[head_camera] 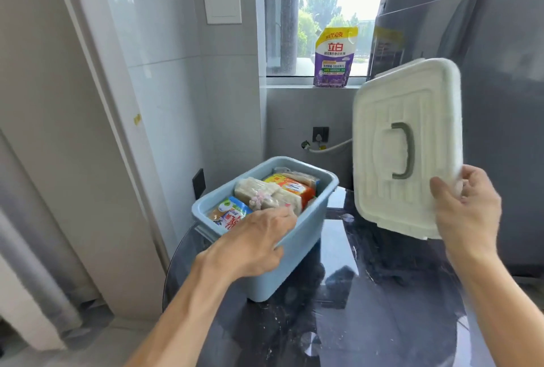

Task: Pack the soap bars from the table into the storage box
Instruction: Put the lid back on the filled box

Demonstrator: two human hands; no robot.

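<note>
Blue storage box (297, 237), open, packed with wrapped soap bars (269, 191), on dark table (382, 293).
Left hand (253, 237) clasped its near rim, fingertips blurred, perhaps touching soap; right hand (468, 207) gripped white lid (406, 143), tilted, at 2 o'clock.

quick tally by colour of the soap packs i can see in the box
Counting only what shows in the box:
Beige or clear wrap: 2
Orange pack: 1
Blue and white pack: 1
Total: 4, though more may lie underneath or under the left hand.
</note>
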